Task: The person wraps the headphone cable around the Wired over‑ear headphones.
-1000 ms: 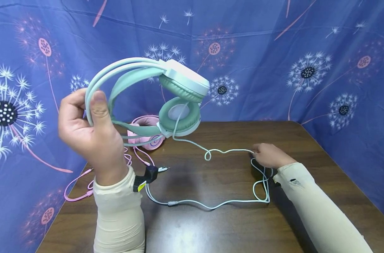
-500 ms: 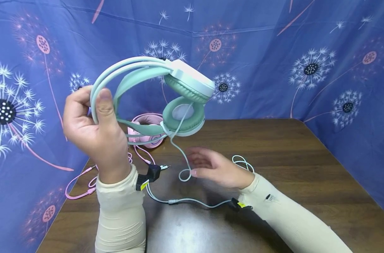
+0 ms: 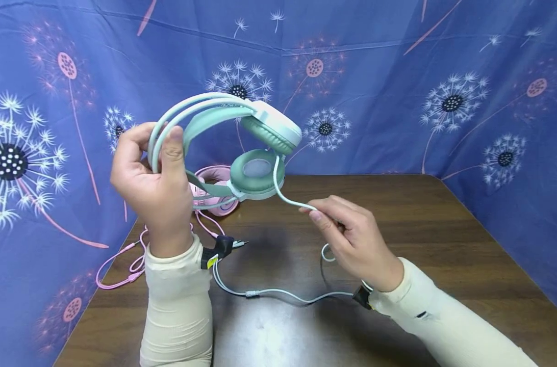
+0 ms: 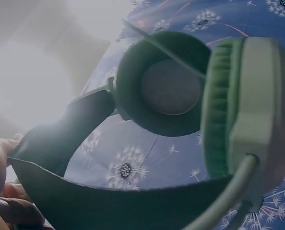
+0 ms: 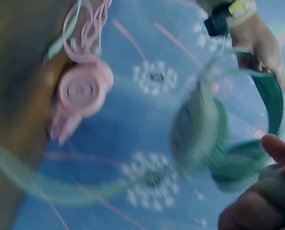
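**Mint headset held up, cable pinched**

The left hand [image 3: 152, 178] grips the green headset [image 3: 242, 148] by its headband, lifted above the desk [image 3: 398, 204] at 10 o'clock. The right hand [image 3: 352, 239] pinches the pale cable [image 3: 285, 196] between thumb and fingers just below the lower earcup. The headset looks light, with a springy band and soft pads; the band seems the safest hold. The cable is limp and likely to tangle. A pink headset [image 3: 211, 191] sits half hidden behind. The right wrist view is blurred.

Mint-green headset [image 3: 242, 148] held aloft at 10 o'clock, band leftward, cups rightward; its pale cable [image 3: 287, 201] trailing down toward 5 o'clock.
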Demonstrator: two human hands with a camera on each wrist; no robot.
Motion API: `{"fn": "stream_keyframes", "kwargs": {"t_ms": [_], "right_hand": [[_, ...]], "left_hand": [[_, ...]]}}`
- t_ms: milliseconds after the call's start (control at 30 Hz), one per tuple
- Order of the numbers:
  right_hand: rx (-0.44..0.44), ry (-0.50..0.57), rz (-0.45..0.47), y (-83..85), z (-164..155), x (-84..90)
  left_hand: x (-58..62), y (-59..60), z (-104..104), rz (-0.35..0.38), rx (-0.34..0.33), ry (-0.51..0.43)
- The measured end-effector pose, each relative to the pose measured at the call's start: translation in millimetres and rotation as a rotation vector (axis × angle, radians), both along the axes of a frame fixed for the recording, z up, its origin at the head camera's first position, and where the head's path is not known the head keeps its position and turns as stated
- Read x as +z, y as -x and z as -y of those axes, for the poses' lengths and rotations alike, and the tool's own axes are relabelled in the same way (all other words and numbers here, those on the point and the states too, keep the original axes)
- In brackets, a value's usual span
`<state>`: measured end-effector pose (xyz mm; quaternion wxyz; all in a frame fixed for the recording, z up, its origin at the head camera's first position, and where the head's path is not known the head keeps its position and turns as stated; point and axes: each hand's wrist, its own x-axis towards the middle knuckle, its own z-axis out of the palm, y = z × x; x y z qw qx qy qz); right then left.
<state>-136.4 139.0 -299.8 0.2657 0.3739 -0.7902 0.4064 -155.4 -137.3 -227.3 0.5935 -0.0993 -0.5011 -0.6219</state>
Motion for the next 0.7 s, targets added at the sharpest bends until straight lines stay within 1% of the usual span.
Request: {"fn": "stream_keyframes", "kwargs": {"t_ms": [67, 200, 300, 367, 433, 533, 700], "right_hand": [[-0.032, -0.031, -0.164, 3.0, -7.9, 12.0], [-0.087, -0.102, -0.446, 10.1, -18.4, 36.7], [-0.125, -0.110, -0.584, 14.6, -21.9, 51.9], [-0.150, -0.095, -0.642, 17.3, -23.8, 60.0], [-0.173, -0.073, -0.668, 20.1, -26.5, 67.4], [-0.211, -0.043, -0.694, 24.0, -31.4, 76.9], [-0.269, -0.008, -0.727, 27.8, -38.7, 88.7]], "left_hand": [[-3.5, 4.4, 2.2, 0.032, 0.001, 0.042], [-8.3, 8.9, 3.8, 0.082, -0.015, 0.131], [-11.1, 10.8, 3.7, 0.109, -0.044, 0.183], [-12.6, 10.9, 3.2, 0.130, -0.070, 0.211], [-13.6, 10.0, 2.2, 0.156, -0.102, 0.243], [-14.6, 8.2, 0.0, 0.189, -0.168, 0.289], [-15.5, 7.4, -5.9, 0.202, -0.329, 0.322]]}}
